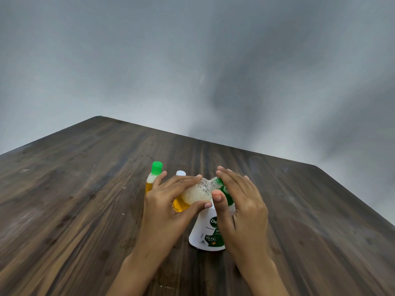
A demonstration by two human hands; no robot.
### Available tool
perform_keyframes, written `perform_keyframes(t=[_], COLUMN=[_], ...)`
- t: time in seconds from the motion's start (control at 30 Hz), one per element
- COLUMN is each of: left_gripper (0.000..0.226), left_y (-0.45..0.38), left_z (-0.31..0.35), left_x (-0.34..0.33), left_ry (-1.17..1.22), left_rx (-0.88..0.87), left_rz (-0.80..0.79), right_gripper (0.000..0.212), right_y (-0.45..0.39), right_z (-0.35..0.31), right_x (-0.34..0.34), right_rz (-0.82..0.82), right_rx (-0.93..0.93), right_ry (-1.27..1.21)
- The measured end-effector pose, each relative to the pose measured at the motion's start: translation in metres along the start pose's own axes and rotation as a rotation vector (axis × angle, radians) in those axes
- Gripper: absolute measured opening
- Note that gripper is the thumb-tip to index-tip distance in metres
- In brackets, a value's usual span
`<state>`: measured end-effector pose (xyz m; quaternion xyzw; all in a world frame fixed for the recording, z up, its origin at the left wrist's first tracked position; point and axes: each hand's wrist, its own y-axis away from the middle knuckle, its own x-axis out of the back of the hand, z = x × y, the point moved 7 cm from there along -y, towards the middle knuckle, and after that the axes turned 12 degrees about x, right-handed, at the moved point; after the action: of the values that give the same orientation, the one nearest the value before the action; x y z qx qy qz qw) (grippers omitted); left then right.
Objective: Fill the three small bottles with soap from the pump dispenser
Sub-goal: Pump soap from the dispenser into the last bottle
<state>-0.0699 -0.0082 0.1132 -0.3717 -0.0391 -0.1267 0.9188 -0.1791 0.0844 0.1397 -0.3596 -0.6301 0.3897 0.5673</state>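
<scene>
Bottle (193, 196), tilted in left hand (164, 208), holds foamy amber soap.

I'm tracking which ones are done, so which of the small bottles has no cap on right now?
The small bottle held tilted in the left hand, its open neck at the pump dispenser. The green-capped bottle and white-capped bottle stand closed behind.

Head view, angled down, close over table (85, 189)

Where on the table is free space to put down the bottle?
Bare wood lies left of the green-capped bottle and right of the right hand. It is crowded around the pump dispenser, where the left hand holds the open bottle.
</scene>
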Motion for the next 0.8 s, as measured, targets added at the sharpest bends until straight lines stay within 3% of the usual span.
perform_keyframes(t=[0.8], left_gripper=[0.053], left_y=[-0.0010], left_z=[0.0014], left_x=[0.0006], left_ry=[0.030], left_rx=[-0.011], left_rz=[-0.020], right_gripper=[0.070], right_y=[0.0018], right_z=[-0.0001], right_x=[0.0016], right_rz=[-0.023], right_rx=[0.004], right_ry=[0.016])
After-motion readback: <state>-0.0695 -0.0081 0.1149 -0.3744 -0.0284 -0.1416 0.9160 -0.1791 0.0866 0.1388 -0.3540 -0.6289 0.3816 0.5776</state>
